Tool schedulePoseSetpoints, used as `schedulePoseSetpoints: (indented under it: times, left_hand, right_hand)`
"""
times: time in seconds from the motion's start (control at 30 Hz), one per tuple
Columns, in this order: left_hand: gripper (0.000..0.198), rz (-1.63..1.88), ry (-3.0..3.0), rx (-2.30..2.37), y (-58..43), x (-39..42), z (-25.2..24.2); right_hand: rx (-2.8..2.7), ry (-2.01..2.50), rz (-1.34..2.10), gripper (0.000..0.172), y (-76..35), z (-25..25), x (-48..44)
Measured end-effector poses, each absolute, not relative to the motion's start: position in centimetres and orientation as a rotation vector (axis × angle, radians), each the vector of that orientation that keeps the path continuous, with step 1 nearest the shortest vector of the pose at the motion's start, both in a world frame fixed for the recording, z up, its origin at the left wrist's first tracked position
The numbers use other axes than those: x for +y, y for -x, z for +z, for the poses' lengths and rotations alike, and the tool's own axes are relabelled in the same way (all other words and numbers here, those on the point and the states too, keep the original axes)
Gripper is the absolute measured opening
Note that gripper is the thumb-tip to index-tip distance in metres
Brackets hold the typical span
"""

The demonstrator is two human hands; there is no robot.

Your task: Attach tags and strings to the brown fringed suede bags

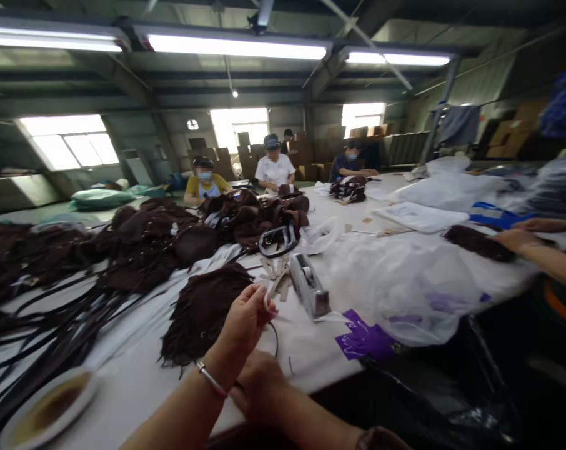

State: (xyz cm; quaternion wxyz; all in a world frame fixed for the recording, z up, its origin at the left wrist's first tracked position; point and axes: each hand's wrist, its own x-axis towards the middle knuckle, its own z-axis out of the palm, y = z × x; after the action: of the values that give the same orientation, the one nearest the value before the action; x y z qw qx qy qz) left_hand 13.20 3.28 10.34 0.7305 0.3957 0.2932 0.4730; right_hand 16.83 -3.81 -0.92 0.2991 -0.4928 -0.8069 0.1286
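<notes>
My left hand [246, 315], with a bracelet at the wrist, is raised over the table's near part, its fingers pinched on a small pale strip [268, 304]. Below and slightly right of it, my right hand [260, 382] is closed, low at the table edge; what it holds is hidden. A thin dark cord [276, 340] curves up beside it. Behind my left hand lies a dark brown fringed bag [203, 306]. A grey tape dispenser [310, 289] stands to the right, next to several pale strips [279, 278].
Brown bags [180, 234] and straps are heaped at left, with a round dish [49, 406] in front. Clear plastic [405, 275] and a purple piece [365, 336] lie at right. A person's hands [517, 239] touch a dark item; several people sit beyond the table.
</notes>
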Motion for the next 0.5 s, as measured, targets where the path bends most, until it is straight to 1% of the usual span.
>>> schedulePoseSetpoints:
  times: [0.07,0.17,0.27,0.4,0.5]
  left_hand:
    - [0.031,1.027,-1.012,0.748,-7.6,2.5,10.1]
    - [0.035,0.948,-1.188,0.955,0.8,0.7,9.2]
    - [0.039,0.831,-1.280,1.135,7.4,-1.3,7.5]
    - [0.033,0.693,-1.355,1.301,11.9,-3.3,5.0]
    - [0.030,0.671,-1.352,1.350,12.7,-3.8,3.7]
  right_hand:
    - [-2.169,1.358,0.313,0.016,-16.0,-1.5,-4.1]
    - [-2.181,1.352,0.225,0.023,-15.8,-1.9,-4.3]
    - [-2.228,1.376,0.190,0.019,-15.5,-1.7,-4.2]
    - [-2.292,1.329,0.226,0.018,-14.4,-1.3,-4.0]
    - [-2.266,1.263,0.357,0.018,-13.7,-1.1,-3.5]
